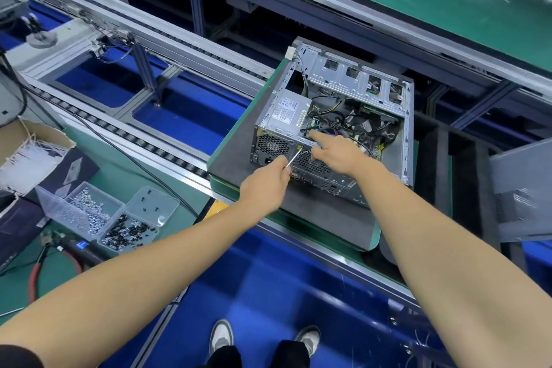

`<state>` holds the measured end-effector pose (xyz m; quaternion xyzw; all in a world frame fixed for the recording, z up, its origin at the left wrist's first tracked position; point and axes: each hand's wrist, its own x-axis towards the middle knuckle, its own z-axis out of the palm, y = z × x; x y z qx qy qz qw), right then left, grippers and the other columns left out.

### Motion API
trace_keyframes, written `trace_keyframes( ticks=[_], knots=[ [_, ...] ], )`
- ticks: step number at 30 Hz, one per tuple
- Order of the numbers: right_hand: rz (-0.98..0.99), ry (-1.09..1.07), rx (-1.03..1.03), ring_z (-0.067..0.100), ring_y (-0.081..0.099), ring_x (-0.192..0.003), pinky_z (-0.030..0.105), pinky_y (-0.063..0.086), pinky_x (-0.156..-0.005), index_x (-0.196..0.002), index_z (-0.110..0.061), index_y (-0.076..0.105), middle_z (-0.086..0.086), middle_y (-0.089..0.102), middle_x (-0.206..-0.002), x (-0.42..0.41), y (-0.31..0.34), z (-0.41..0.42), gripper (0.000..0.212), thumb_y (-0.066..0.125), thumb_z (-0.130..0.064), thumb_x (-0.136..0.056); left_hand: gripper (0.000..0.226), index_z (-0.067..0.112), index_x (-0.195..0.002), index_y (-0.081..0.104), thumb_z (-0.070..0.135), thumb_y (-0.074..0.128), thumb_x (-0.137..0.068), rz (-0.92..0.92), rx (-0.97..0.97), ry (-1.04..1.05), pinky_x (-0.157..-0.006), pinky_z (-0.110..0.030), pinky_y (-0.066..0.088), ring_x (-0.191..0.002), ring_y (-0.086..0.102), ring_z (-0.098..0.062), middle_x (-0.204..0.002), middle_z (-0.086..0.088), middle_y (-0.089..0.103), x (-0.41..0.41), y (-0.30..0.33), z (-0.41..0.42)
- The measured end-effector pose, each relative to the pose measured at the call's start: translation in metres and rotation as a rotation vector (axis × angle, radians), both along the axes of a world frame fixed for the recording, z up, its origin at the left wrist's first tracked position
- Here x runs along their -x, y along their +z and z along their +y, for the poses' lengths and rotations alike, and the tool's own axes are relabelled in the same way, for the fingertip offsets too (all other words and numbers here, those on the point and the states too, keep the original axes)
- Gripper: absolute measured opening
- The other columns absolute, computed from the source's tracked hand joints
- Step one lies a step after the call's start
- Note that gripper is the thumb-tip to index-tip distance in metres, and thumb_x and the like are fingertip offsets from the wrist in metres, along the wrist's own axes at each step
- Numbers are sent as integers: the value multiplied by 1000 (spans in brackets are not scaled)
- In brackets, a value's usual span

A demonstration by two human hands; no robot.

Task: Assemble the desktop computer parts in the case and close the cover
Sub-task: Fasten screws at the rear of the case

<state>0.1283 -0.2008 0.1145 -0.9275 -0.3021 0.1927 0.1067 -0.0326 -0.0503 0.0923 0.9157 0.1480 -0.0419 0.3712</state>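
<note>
At the open case's (334, 125) near edge, left hand (264, 185) grips a screwdriver (294, 158); right hand (337, 152) presses with its forefinger straight.

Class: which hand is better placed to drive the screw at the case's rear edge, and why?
Left. The left hand grips the screwdriver, tip at the case rear edge; the right hand only steadies it.

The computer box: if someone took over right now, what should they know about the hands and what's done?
Left hand grips a screwdriver, its tip at the rear edge of the open computer case.
Right hand rests on the case's rear top edge, forefinger pointing inside.
Power supply and cables sit inside the case.
The side cover is not on.
Screws wait in a tray at the left.
Left: finish the screw, close the cover.
</note>
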Motion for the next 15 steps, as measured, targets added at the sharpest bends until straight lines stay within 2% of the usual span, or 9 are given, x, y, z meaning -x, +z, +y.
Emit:
trace_keyframes(
  ticks=[2,4,6,8,10,12,15],
  knots=[
    [-44,22,27,32,63,-84,51,46,-97,-135,-30,43,9,71,-90,1,-1,0,38,47,-32,-97,25,21,-99,42,39,27,-107,-4,-71,51,-63,-39,40,-73,57,-26,-77,1,60,-1,1,-8],
    [-73,34,28,32,63,-83,48,50,-90,-133,-34,41,7,70,-89,2,-1,-1,40,45,-37,-94,27,19,-101,47,37,27,-104,55,115,122,-64,-38,38,-71,56,-23,-79,0,60,-4,3,-12],
    [-88,43,31,31,62,-82,44,52,-82,-132,-37,40,3,71,-93,3,0,-2,43,41,-41,-89,31,17,-105,57,27,28,-103,103,515,160,-60,-34,38,-60,49,-19,-75,-1,55,-5,3,-12],
    [-94,56,20,31,60,-78,41,48,-72,-132,-35,41,3,69,-90,2,-2,-3,43,42,-40,-90,32,12,-116,62,22,32,-106,155,964,181,-47,-27,34,-50,39,-15,-71,-2,48,-3,-2,-8],
    [-107,63,10,30,58,-74,39,41,-65,-134,-33,41,2,65,-83,1,-5,-3,42,44,-38,-92,32,16,-127,63,28,40,-109,186,1289,138,-42,-23,31,-50,36,-11,-71,-1,47,2,-7,-2],
    [-111,69,-1,29,57,-72,38,37,-63,-134,-33,40,4,67,-86,0,-6,-4,43,41,-40,-91,31,31,-129,65,41,46,-107,234,1391,71,-40,-19,29,-52,33,-9,-72,2,48,6,-11,-1],
    [-108,74,-14,27,57,-70,37,36,-61,-133,-34,39,1,65,-79,-1,-8,-5,43,39,-40,-90,30,38,-128,63,47,44,-106,234,1343,44,-39,-19,22,-48,28,-9,-70,2,50,7,-11,-6]
  ],
)
